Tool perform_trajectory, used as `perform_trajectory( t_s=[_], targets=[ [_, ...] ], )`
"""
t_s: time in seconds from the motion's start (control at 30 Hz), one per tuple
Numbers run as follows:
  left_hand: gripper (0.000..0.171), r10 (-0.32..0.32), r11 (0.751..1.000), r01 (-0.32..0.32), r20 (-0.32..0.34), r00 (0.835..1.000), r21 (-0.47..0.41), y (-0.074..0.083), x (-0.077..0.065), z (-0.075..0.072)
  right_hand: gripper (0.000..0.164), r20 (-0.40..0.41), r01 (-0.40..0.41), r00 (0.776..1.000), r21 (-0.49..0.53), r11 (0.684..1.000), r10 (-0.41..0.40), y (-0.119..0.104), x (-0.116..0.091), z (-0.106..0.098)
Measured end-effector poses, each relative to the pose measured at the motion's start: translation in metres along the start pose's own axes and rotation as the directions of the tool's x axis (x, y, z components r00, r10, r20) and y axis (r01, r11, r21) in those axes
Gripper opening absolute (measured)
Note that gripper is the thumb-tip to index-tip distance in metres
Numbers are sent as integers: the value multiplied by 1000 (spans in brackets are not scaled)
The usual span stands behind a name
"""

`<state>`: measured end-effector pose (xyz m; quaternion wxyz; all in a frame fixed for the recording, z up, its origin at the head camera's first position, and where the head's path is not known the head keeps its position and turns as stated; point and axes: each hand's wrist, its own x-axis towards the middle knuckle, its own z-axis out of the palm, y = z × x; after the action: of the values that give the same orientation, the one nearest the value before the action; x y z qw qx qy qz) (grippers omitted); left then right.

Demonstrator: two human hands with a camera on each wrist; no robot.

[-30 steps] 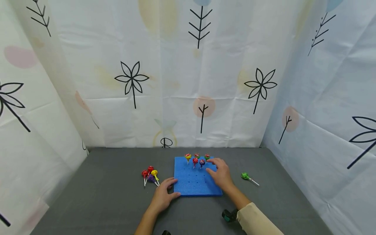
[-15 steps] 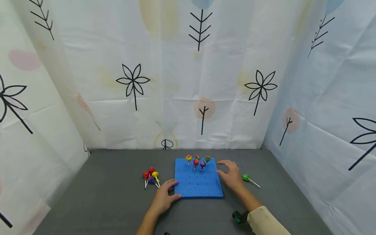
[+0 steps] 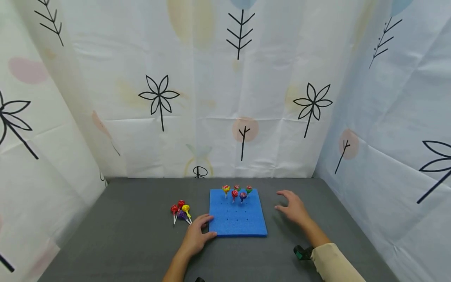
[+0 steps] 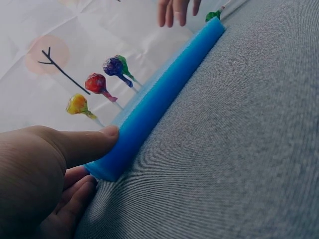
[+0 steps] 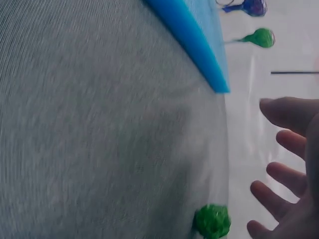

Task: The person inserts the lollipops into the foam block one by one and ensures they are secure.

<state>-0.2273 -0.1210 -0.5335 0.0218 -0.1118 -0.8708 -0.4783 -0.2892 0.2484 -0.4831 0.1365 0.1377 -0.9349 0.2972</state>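
Note:
A blue foam board with rows of small holes lies on the table. Several wrapped lollipops stand upright by their sticks in its far rows. My left hand holds the near left corner, thumb on the front edge and fingers along the left side; the left wrist view shows the thumb against the foam. To the right of the board, my right hand hovers with fingers spread and nothing in them. Below it in the right wrist view is a green lollipop, hidden behind the hand in the head view.
Left of the board lies a small pile of lollipops: red, yellow and purple. Grey cloth covers the table. White patterned curtains close off the back and both sides.
My right hand has moved from above the upright lollipops, off the board and rightward to over the green lollipop. The left hand stays at the board's corner.

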Motion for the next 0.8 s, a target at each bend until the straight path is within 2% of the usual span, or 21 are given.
perform_trajectory(
  t_s=[0.17,0.37,0.5,0.8],
  targets=[
    [51,1,1000,-1,0,1000,8,0,1,0,59,94,-48,994,-55,997,53,7,-5,-3],
    [52,25,1000,-25,-19,1000,15,1,1,-1,68,153,-91,982,-111,990,108,12,-10,-4],
    [51,18,1000,-17,-19,1000,17,0,1,0,68,164,-121,976,-153,981,146,15,-15,-4],
    [51,-3,1000,3,-1,1000,13,-1,0,0,66,145,-169,970,-177,970,196,23,-23,-1]
  ],
)
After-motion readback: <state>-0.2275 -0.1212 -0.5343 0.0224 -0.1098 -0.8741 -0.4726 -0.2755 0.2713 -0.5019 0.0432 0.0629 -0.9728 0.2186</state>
